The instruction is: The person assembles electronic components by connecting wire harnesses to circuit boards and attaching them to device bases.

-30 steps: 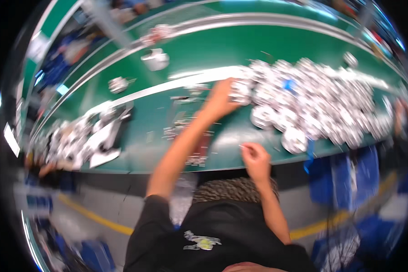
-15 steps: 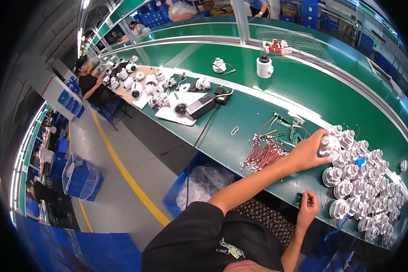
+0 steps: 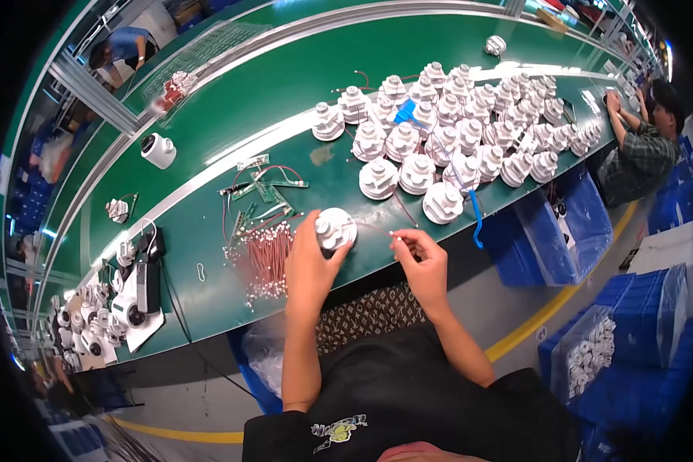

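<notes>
L hand (image 3: 309,266) wrapped round white round part (image 3: 336,229) at near edge of green bench (image 3: 285,100), fingers curled on it, R hand (image 3: 423,262) just beside w/ thumb + forefinger pinching thin red wire (image 3: 377,229) end, bundle of red wires (image 3: 268,258) left of it, heap of white parts (image 3: 454,131) behind.

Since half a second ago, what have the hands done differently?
The left hand has drawn one white round part out of the cluster of white parts toward the near edge of the green bench and grips it. The right hand has risen to pinch a thin red wire running from that part. The bundle of red wires stayed put.
</notes>
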The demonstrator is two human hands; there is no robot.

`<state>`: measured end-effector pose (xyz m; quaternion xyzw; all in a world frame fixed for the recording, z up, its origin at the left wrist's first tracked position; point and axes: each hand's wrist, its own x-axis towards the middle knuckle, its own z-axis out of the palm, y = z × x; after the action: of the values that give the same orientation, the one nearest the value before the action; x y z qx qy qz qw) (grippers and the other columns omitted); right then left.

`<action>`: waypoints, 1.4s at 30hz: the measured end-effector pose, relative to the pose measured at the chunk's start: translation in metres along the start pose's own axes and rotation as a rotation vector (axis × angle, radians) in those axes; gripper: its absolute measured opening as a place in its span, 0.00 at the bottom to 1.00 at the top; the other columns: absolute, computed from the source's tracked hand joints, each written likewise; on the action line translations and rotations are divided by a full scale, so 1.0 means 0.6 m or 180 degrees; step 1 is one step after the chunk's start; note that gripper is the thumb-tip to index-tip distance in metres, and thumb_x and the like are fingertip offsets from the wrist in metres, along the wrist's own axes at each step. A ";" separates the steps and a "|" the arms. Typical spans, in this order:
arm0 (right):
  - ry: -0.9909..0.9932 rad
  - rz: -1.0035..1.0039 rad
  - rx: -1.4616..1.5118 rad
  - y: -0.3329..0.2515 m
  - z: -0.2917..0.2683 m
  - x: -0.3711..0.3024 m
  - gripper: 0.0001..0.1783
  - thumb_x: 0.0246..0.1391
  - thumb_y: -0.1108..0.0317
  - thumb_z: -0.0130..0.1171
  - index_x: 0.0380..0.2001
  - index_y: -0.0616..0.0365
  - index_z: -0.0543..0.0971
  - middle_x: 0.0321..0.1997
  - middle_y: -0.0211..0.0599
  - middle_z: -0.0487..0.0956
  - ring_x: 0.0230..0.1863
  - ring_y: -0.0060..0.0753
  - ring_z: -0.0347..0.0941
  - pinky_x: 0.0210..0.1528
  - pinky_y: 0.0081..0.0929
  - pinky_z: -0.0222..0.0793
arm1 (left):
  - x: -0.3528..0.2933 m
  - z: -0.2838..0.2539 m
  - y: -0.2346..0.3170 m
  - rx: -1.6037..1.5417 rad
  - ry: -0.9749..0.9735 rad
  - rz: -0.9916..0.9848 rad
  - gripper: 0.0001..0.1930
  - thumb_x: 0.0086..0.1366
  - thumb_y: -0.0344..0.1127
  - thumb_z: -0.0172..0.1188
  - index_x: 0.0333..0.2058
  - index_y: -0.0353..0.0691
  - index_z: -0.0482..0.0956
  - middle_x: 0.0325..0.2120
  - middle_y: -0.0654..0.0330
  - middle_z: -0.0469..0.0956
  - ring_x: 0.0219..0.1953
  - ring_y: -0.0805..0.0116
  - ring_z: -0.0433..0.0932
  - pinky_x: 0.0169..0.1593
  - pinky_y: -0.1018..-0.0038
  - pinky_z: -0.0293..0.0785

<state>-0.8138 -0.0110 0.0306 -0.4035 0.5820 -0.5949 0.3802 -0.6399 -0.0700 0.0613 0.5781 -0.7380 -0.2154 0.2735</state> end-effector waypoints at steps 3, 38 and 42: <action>0.0415 0.0063 0.0421 -0.009 0.018 -0.004 0.07 0.58 0.75 0.56 0.40 0.64 0.75 0.29 0.32 0.78 0.24 0.12 0.69 0.27 0.11 0.65 | 0.009 0.028 -0.004 -0.0084 0.0327 0.0178 0.40 0.52 0.38 0.69 0.60 0.31 0.58 0.52 0.43 0.68 0.52 0.49 0.71 0.51 0.64 0.71; -0.0612 -0.0353 -0.0623 -0.058 0.038 -0.034 0.11 0.61 0.68 0.53 0.29 0.66 0.77 0.28 0.36 0.77 0.28 0.25 0.73 0.32 0.22 0.69 | -0.052 -0.043 0.009 -0.0864 0.0192 0.0042 0.19 0.60 0.30 0.58 0.52 0.40 0.71 0.29 0.58 0.78 0.32 0.58 0.76 0.45 0.65 0.65; -0.1134 -0.2301 -0.1797 -0.105 0.097 0.001 0.15 0.52 0.77 0.54 0.45 0.63 0.76 0.47 0.46 0.75 0.53 0.46 0.69 0.59 0.38 0.61 | -0.046 -0.042 0.007 -0.1015 0.0528 0.0206 0.22 0.60 0.29 0.57 0.54 0.39 0.69 0.34 0.54 0.77 0.35 0.58 0.77 0.46 0.64 0.68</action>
<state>-0.7594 -0.0316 0.0931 -0.7624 0.4691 -0.4296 0.1188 -0.6214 -0.0422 0.0788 0.5191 -0.6876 -0.2724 0.4285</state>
